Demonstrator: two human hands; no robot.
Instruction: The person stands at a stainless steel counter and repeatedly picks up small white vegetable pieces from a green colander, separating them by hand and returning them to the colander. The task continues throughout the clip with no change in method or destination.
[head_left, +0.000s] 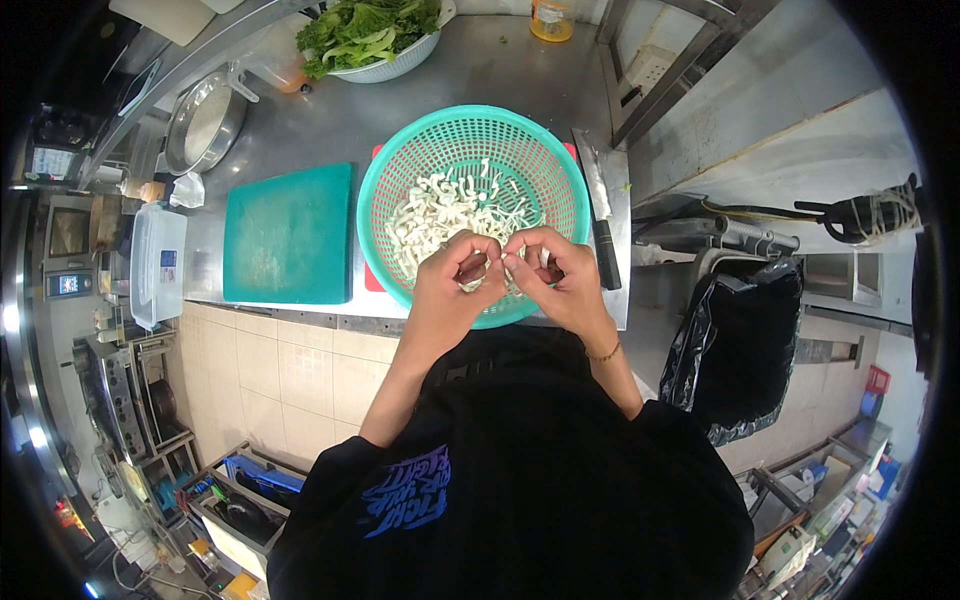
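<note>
A round green plastic colander stands near the front edge of the steel counter, partly over a red board. Many small white mushrooms lie in its left and middle part. Over its near side, my left hand and my right hand meet with thumbs and index fingertips pinched close together. A small pale piece, seemingly mushroom, shows between the fingertips; the fingers hide most of it. To the right of the colander lies a knife with a black handle.
Left of the colander is a green cutting board. Behind stand a metal bowl, a white basket of leafy greens and a jar. A clear plastic container is at the counter's left end; a black-lined bin stands at right.
</note>
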